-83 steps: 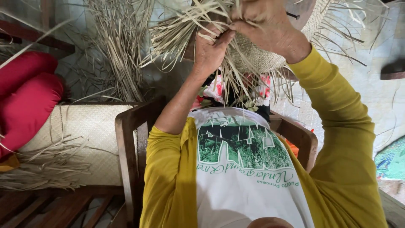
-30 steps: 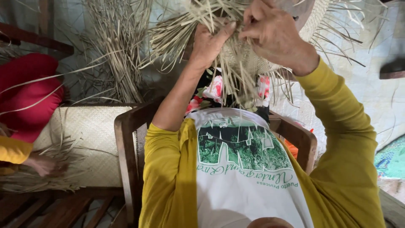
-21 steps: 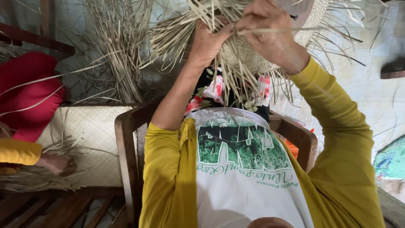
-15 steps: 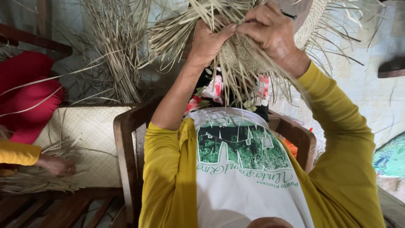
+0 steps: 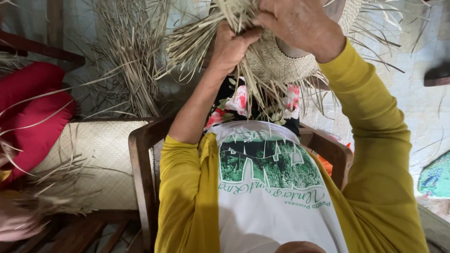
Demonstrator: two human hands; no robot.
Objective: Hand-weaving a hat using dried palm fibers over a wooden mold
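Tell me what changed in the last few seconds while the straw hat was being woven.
The right hand shifted over the loose strands and now presses down on the woven straw hat. The left hand kept its grip on the strand bundle. At the left edge, another person's hand came in beside the dry straw. The wooden chair and red cushion stayed put.

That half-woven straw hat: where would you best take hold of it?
Probably at the firm woven crown of the straw hat, from both sides as the left hand and right hand do; the loose strands hanging at its edge would bend and slip.
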